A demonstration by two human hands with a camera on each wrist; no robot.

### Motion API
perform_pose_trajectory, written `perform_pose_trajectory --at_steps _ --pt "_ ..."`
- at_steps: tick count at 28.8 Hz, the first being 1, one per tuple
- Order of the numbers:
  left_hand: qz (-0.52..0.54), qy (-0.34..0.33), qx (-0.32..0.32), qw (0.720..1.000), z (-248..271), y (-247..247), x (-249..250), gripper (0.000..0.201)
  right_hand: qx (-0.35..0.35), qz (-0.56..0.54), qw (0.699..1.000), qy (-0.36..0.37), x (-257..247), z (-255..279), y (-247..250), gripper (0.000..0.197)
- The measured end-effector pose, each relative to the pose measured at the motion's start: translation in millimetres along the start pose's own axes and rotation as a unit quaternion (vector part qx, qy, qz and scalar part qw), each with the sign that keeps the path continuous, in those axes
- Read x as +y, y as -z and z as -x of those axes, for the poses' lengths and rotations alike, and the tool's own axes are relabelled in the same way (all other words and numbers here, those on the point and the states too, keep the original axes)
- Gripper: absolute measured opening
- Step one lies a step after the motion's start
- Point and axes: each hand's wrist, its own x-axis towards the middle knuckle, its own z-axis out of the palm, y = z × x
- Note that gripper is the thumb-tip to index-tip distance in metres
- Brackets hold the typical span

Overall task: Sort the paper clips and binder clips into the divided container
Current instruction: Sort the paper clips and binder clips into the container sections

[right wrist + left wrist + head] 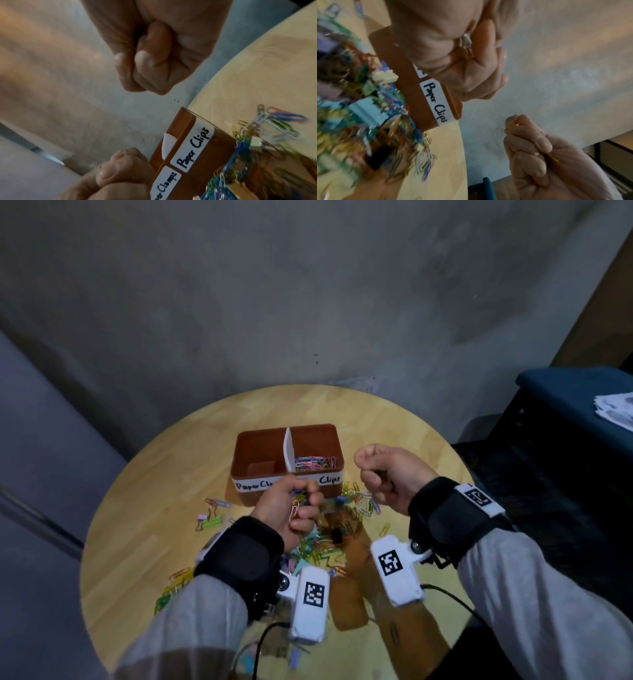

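A brown divided container [251,445] stands at the middle of the round table. Its right compartment, labelled "Paper Clips" [193,148], holds coloured paper clips [313,462]; the left one, labelled "Paper Clamps", looks empty. A mixed pile of paper clips and binder clips [322,546] lies in front of it. My left hand [301,506] is a fist just before the container's front wall, gripping several paper clips [297,501]; one shows between the fingers [467,42]. My right hand [371,472] is a raised fist right of the container, with a yellow paper clip end [553,158] poking out.
The wooden table [157,494] stands against a grey wall. A green binder clip [213,522] and loose clips lie at the left. A brown sheet [346,607] lies under the pile. A blue seat [568,392] with papers is at the right.
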Motion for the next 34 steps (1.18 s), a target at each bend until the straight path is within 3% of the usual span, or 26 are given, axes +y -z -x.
perform_pose_trajectory --at_steps 9,17,21,24,27,30,32,34 --pt "-0.05 -0.034 0.163 0.985 -43 -6 54 0.025 -0.004 0.157 0.981 -0.111 -15 -55 -24 0.042" --pt "-0.014 -0.055 0.165 0.985 -74 -19 79 0.05 0.094 -0.02 0.991 -0.097 -20 -104 -39 0.025" --pt "0.004 -0.053 0.153 0.987 -80 -22 78 0.048 0.071 -0.095 0.987 -0.108 -15 -109 -39 0.038" --pt "-0.041 -0.048 0.171 0.983 -74 -23 70 0.057 0.041 -0.072 0.989 -0.124 -10 -104 -37 0.043" --pt "-0.105 -0.063 0.172 0.978 -65 -19 59 0.043 0.031 -0.02 0.993 -0.109 -9 -100 -36 0.046" --pt "-0.183 -0.098 0.183 0.961 -51 -15 43 0.019 0.052 0.05 0.996 -0.058 -11 -82 -30 0.03" --pt "-0.272 -0.136 0.205 0.93 -39 -10 29 0.018 0.077 0.1 0.992 -0.024 -9 -61 -22 0.009" --pt "-0.376 -0.166 0.205 0.888 -28 -5 10 0.014 0.083 0.169 0.982 -0.007 3 -38 -9 0.011"
